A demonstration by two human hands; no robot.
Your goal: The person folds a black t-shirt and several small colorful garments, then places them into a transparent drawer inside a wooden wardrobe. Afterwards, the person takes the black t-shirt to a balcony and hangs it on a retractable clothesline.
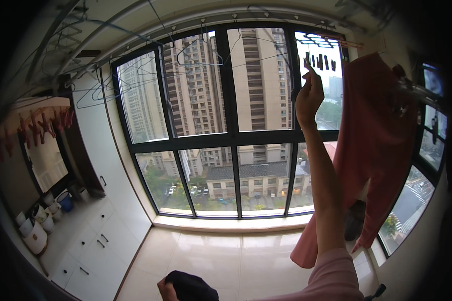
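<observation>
Low in the view, my left hand (167,291) grips a bunched black cloth item (191,286); its exact kind does not show. My right hand (309,98) is raised high at the right, before the window. Its fingertips overlap the leftmost of a row of dark clothespins (320,62) hanging from a clip hanger (318,40). Whether the fingers pinch a pin is unclear. Just right of my raised arm hang red-pink trousers (376,109), with one leg reaching down behind the arm.
Wire hangers (199,52) hang from the ceiling drying rails (115,49). On the left, another clip hanger (41,103) carries red clothespins (35,131). Flowerpots (35,237) and a blue bucket (65,201) stand on a white cabinet (98,222). Large framed windows (231,137) span the far side.
</observation>
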